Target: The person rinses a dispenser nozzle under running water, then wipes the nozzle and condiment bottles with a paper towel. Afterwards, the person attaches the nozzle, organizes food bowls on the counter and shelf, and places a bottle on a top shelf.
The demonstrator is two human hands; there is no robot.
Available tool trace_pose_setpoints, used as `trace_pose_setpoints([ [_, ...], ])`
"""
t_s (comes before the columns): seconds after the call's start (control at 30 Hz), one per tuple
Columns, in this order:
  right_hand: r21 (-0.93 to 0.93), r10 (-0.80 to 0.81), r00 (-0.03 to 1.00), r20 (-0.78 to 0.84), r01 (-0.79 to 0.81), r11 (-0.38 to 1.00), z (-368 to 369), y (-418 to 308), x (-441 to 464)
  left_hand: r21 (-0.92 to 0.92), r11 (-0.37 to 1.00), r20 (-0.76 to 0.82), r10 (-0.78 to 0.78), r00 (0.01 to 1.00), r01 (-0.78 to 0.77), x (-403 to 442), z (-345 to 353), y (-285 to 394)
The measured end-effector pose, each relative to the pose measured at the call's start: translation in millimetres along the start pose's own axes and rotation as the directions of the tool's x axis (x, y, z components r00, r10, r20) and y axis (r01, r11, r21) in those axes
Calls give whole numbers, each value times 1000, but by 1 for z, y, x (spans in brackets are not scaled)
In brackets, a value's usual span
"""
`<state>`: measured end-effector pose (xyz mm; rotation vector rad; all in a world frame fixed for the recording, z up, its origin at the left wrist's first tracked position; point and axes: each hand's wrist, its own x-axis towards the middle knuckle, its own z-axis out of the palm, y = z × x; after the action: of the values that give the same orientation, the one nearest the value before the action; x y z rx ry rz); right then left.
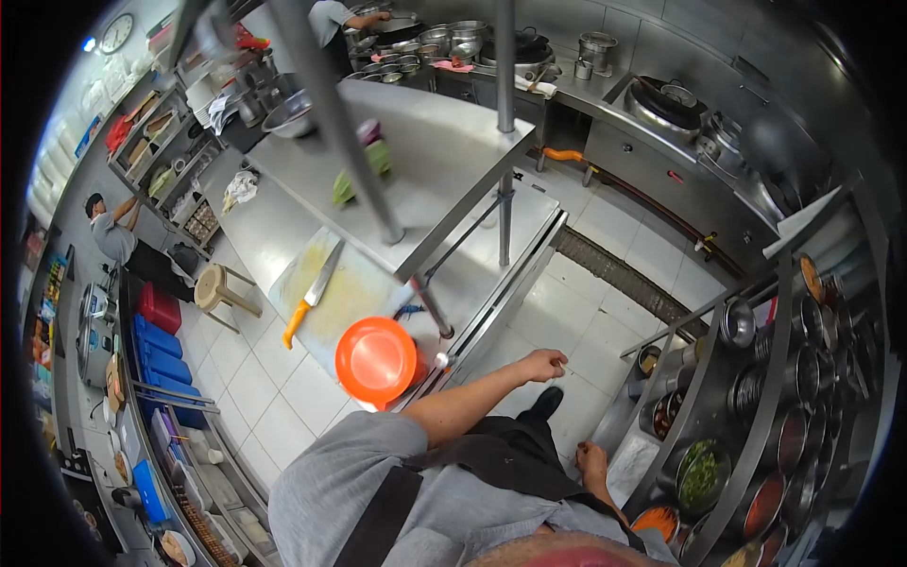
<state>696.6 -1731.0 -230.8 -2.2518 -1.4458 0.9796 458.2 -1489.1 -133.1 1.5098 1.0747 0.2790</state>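
My left hand is over the floor beside the steel table, fingers curled together, with nothing visible in it. Lower and to the right, my right hand hangs near the shelving, its fingers loosely curled, also with nothing visible in it. Nearest my left forearm is an orange plastic bowl at the table's corner, partly over a cutting board. A knife with an orange handle lies on that board. On the raised steel shelf are a green vegetable and a purple one.
Steel shelving at right holds bowls of food, including chopped greens. A wok range runs along the back. A plastic stool stands left. One person is at the left shelves, another at the stove.
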Motion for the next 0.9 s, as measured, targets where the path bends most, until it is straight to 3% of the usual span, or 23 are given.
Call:
trace_pose_setpoints([
  [0.03,5,-4,1000,3,4,1000,-3,1,8,-21,1000,73,0,997,1,14,-4,9],
  [0.1,-155,100,994,50,-92,984,-14,1,22,-52,998,97,-21,995,26,39,-21,24],
  [0.17,-61,158,973,168,-150,987,-31,1,48,-97,992,97,-68,993,78,73,-40,22],
  [0.27,-59,5,988,152,4,998,-23,60,131,-154,975,-24,-165,986,159,107,-81,24],
  [0.3,-69,-55,989,135,65,996,-51,39,144,-149,963,-58,-237,970,226,119,-95,26],
  [0.33,-157,-60,966,252,102,982,-91,19,181,-153,963,-76,-236,969,223,129,-108,23],
  [0.37,-153,37,992,118,-19,988,-100,16,215,-190,961,-87,-222,971,202,136,-119,33],
  [0.4,-136,-3,1000,15,5,991,-128,-9,241,-222,957,-104,-211,972,184,139,-131,46],
  [0.43,-23,7,998,67,-6,1000,-104,64,312,-173,965,-162,-224,961,196,145,-140,60],
  [0.47,-103,7,999,36,-3,995,-181,-36,302,-123,969,-220,-236,947,213,151,-145,70],
  [0.5,-96,-8,998,-65,2,995,-149,47,383,-133,987,-343,-132,930,91,162,-146,61],
  [0.57,-259,-252,954,-164,205,944,-197,19,444,-255,961,-339,-196,920,111,170,-148,84],
  [0.6,-273,-272,952,-141,227,935,-219,-10,464,-352,930,-320,-224,921,104,178,-150,95],
  [0.63,0,-102,986,-128,103,995,-238,-46,481,-287,950,-299,-212,930,124,192,-151,92],
  [0.67,269,68,996,-65,-48,962,-248,-69,496,-250,964,-308,-162,937,84,203,-153,95],
  [0.7,262,52,997,-54,-36,964,-249,-81,511,-249,965,-307,-161,938,84,217,-156,97],
  [0.77,169,-48,996,-72,60,984,-250,-98,536,-252,964,-310,-162,937,83,239,-163,100],
  [0.83,-74,-152,988,-13,151,986,-227,-76,571,-245,968,-335,-131,933,48,262,-195,116],
  [0.87,-208,-5,994,113,28,978,-222,-86,573,-252,967,-358,-125,925,33,272,-211,118],
  [0.9,-195,68,984,163,-35,980,-220,-100,567,-233,972,-441,-88,893,-19,281,-223,119],
])
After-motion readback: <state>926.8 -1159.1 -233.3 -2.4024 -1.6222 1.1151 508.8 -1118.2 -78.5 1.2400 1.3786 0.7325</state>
